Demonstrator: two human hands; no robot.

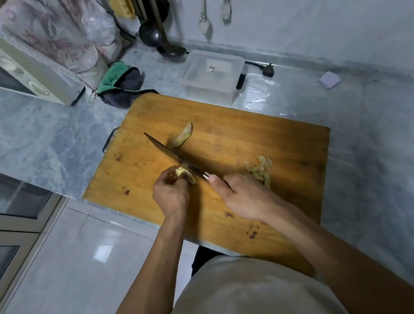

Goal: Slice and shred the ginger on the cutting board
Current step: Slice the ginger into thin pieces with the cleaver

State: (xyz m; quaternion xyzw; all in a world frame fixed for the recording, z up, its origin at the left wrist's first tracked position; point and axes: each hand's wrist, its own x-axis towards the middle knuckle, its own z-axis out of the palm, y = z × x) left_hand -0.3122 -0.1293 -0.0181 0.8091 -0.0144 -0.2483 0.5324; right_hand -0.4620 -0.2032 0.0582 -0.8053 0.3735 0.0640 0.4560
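Note:
A wooden cutting board (pixel 237 136) lies on the marble counter. My left hand (pixel 171 194) pins a small yellow piece of ginger (pixel 185 174) on the board's near part. In my right hand (pixel 243 194) is the handle of a dark knife (pixel 170 154), whose blade rests against the ginger, tip pointing away to the upper left. A curved ginger slice (pixel 182 136) lies just beyond the blade. A small heap of ginger shreds (pixel 260 169) sits right of my right hand.
Behind the board stand a clear plastic box (pixel 211 74) and a green-and-grey cloth (pixel 120 85). A microwave (pixel 12 65) is at the left. Ladles (pixel 152 32) hang on the back wall. The counter's front edge runs under the board's near corner.

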